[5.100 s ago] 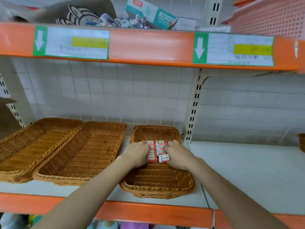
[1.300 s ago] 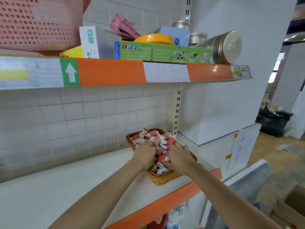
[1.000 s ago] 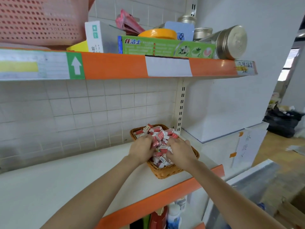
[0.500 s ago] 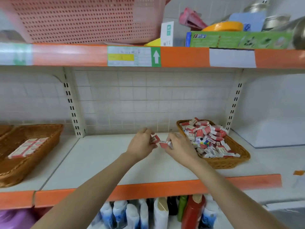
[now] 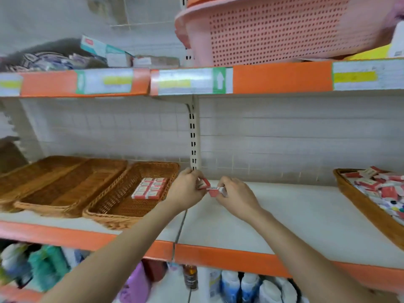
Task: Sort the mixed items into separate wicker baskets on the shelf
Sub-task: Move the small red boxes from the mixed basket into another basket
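**Q:** Where are the task's things, and what does each grip hold?

**A:** Centre of the frame, above the white shelf [image 5: 284, 215]. The left hand [image 5: 185, 191] pinches a small red-and-white box [image 5: 203, 183]; the right hand [image 5: 237, 196] pinches a second box [image 5: 216, 190] with a barcode face turned up. Both grips are clenched on their boxes, and the two boxes nearly touch at the midline. How many boxes each hand hides is not visible.

**Q:** Which relation governs the coming move?

**A:** The direction from the grips to the target basket [image 5: 122, 193]. It lies to the left of both hands, at centre-left of the frame, just beside the left hand. A neat block of matching boxes [image 5: 149, 189] already sits in the basket's upper right part. The left hand is the nearer one; the right hand would have to pass over the shelf seam to reach it.

**Q:** How does the basket's long axis lie?

**A:** It runs from the shelf's front edge back toward the tiled wall, slightly slanted. The laid boxes follow it in rows, so new boxes probably go in front of that block, toward the lower part of the basket.

**Q:** And the source?

**A:** The mixed basket [image 5: 358, 200] sits at the right edge of the frame, well apart from both hands. Two empty wicker baskets [image 5: 54, 186] lie further left.
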`<state>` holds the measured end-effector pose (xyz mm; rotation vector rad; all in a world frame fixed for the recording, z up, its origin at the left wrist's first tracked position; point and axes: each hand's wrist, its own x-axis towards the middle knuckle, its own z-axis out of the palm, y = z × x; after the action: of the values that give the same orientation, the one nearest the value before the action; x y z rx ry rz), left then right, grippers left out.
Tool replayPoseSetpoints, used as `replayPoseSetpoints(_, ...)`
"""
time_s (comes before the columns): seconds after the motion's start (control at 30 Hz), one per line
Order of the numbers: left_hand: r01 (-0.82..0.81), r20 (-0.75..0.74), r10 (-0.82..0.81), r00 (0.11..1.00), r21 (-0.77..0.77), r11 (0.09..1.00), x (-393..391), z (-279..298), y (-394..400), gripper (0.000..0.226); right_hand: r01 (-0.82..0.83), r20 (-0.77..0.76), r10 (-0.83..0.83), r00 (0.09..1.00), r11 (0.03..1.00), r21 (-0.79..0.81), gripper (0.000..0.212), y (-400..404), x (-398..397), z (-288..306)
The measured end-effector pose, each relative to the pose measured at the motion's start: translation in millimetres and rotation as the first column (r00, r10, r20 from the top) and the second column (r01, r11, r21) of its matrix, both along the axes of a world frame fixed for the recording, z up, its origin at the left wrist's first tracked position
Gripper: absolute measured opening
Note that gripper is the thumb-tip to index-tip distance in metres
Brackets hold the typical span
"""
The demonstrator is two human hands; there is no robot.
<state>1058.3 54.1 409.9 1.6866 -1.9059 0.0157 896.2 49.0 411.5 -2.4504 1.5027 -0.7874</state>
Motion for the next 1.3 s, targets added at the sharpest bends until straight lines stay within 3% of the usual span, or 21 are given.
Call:
replayPoseSetpoints(0.1, -0.026, 0.014, 0.026, 1.000, 0.000, 1.000, 49.3, 2.4, 4.5, 0.034, -0.032, 0.020, 0.032, 0.999, 0.999, 0.019, 0.027, -2.8, 45.2, -0.5)
replayPoseSetpoints(0.23, -0.091, 0.009, 0.091, 0.996, 0.041, 0.995, 104.2, 3.2, 8.5, 0.030, -0.098, 0.051, 0.096, 0.994, 0.994, 0.044, 0.008, -10.8, 89.5, -2.0)
replayPoseSetpoints(0.47, -0.170, 0.047, 0.165, 0.985, 0.125, 0.977, 153.5, -1.5, 1.2, 0.036, -0.270, 0.046, 0.270, 0.962, 0.963, -0.014, 0.019, -32.8, 128.7, -5.9)
replayPoseSetpoints(0.73, -0.100, 0.224, 0.018, 0.974, 0.361, 0.927, 181.3, -7.6, -8.6, 0.041, -0.400, -0.079, 0.404, 0.911, 0.914, 0.063, 0.029, -52.1, 159.7, -7.1)
replayPoseSetpoints(0.97, -0.002, 0.303, -0.143, 0.942, 0.431, 0.902, 208.9, -19.5, -19.3, 0.044, -0.399, -0.244, 0.467, 0.850, 0.873, 0.280, 0.015, -53.6, 193.7, -8.0)
replayPoseSetpoints(1.17, 0.138, 0.305, -0.299, 0.904, 0.455, 0.880, 227.5, -29.2, -29.1, 0.044, -0.305, -0.309, 0.384, 0.870, 0.912, 0.276, 0.029, -43.6, 219.0, -14.7)
replayPoseSetpoints(1.3, 0.177, 0.331, -0.323, 0.887, 0.403, 0.898, 235.6, -38.2, -30.0, 0.045, -0.214, -0.262, 0.281, 0.923, 0.943, 0.256, 0.019, -36.5, 224.5, -19.6)
